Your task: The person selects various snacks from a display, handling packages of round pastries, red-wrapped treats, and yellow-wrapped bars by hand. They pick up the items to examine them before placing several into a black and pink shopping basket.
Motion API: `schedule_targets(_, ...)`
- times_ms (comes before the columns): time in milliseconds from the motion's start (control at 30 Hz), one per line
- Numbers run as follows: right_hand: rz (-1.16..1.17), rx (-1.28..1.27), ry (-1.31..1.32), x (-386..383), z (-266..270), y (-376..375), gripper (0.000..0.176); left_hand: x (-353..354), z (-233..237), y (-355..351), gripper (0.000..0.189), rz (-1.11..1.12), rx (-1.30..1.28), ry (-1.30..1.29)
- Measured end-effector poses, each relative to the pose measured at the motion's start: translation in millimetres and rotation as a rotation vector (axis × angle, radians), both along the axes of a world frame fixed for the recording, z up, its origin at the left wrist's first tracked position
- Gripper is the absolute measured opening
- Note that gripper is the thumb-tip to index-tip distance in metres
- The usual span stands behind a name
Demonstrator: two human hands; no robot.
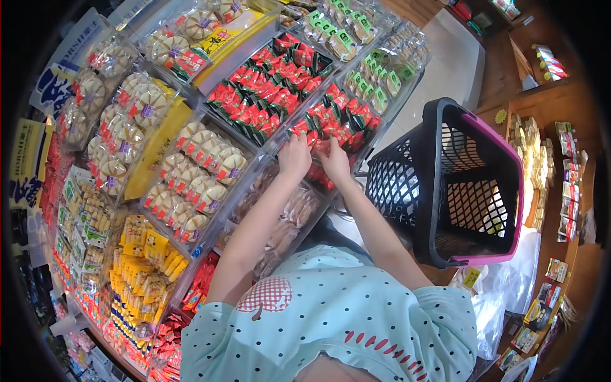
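Note:
Both arms reach forward into a clear bin (351,167) of small red and dark green wrapped snack packets (336,109). My left hand (296,156) is at the near left corner of this bin, its fingers bent and closed on a red packet. A short way to its right, my right hand (333,162) has its thumb and fingers curled in on a red packet too. The fingertips are partly sunk among the wrappers, so the exact grip is partly hidden. Another bin of the same red packets (270,86) adjoins on the left.
A black shopping basket (439,184) with a pink handle stands right of my arms. Bins of round pastries (194,172), yellow packets (143,261) and green-labelled packets (375,79) surround the red ones. Wooden shelves (566,105) line the right side.

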State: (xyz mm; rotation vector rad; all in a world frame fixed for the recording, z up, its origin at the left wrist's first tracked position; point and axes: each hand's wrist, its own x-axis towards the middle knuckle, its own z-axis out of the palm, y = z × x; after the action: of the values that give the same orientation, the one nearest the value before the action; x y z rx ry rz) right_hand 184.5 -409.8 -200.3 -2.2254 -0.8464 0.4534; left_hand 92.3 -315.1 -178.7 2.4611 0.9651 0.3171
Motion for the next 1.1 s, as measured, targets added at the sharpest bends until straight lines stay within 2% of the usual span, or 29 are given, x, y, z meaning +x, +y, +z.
schedule_targets(67, -0.011, 0.093, 0.011, -2.4, -5.2, -5.7, 0.035, -1.5, -2.8, 3.8, 0.033, 0.008, 0.031, -0.024)
schedule_targets(133, -0.088, 0.174, 0.134, -5.1, -3.5, -13.0, 0.039, -6.9, -3.6, 7.9, 0.023, 0.002, 0.071, 0.016)
schedule_targets(167, -0.123, 0.216, 0.109, -6.6, -7.4, -15.8, 0.043, -10.8, -4.7, 10.5, 0.023, 0.007, 0.07, 0.011)
schedule_targets(200, -0.117, 0.214, 0.105, -7.7, -8.5, -17.9, 0.043, -15.6, -6.3, 13.1, 0.022, -0.035, 0.11, -0.048)
schedule_targets(267, -0.202, 0.387, 0.16, -9.4, -11.3, -21.1, 0.046, -23.3, -10.3, 12.9, 0.021, -0.068, 0.149, -0.107)
schedule_targets(300, -0.218, 0.406, 0.296, -9.8, -9.6, -21.7, 0.049, -27.3, -12.5, 11.6, 0.018, -0.083, 0.113, -0.173)
schedule_targets(367, -0.21, 0.432, 0.33, -13.1, -7.2, -19.2, 0.049, -33.4, -16.4, 6.6, 0.016, -0.095, 0.078, -0.239)
schedule_targets(433, -0.199, 0.456, 0.365, -17.3, -2.7, -15.7, 0.049, -35.6, -21.1, -2.8, 0.016, 0.014, -0.061, -0.265)
schedule_targets(500, -0.183, 0.594, 0.423, -21.2, 1.4, -11.7, 0.047, -40.4, -24.6, -4.6, 0.017, 0.062, -0.13, -0.325)
schedule_targets(567, -0.201, 0.584, 0.472, -21.1, 6.3, -8.1, 0.044, -43.6, -26.7, -7.0, 0.018, 0.107, -0.197, -0.387)
schedule_targets(667, -0.233, 0.609, 0.625, -23.7, 32.7, -0.1, 0.035, -47.2, -14.3, -8.6, 0.023, 0.233, -0.545, -0.602)
schedule_targets(733, -0.224, 0.724, 0.683, -20.7, 44.3, 10.6, 0.031, -54.2, 1.5, -10.0, 0.023, 0.227, -0.57, -0.742)
schedule_targets(767, -0.266, 0.737, 0.701, -18.2, 51.4, 16.7, 0.028, -60.6, 12.5, -10.8, 0.022, 0.235, -0.625, -0.728)
schedule_targets(800, -0.231, 0.811, 0.794, -16.3, 61.1, 24.0, 0.026, -67.3, 27.3, -9.7, 0.022, 0.252, -0.61, -0.738)
schedule_targets(900, -0.174, 0.906, 0.845, -15.3, 93.1, 52.7, 0.027, -82.8, 51.2, -3.2, 0.022, 0.283, -0.651, -0.816)
schedule_targets(1100, 0.056, 0.934, 0.726, -28.2, 160.1, 120.1, 0.028, -110.9, 85.6, 13.8, 0.021, 0.38, -0.574, -0.965)
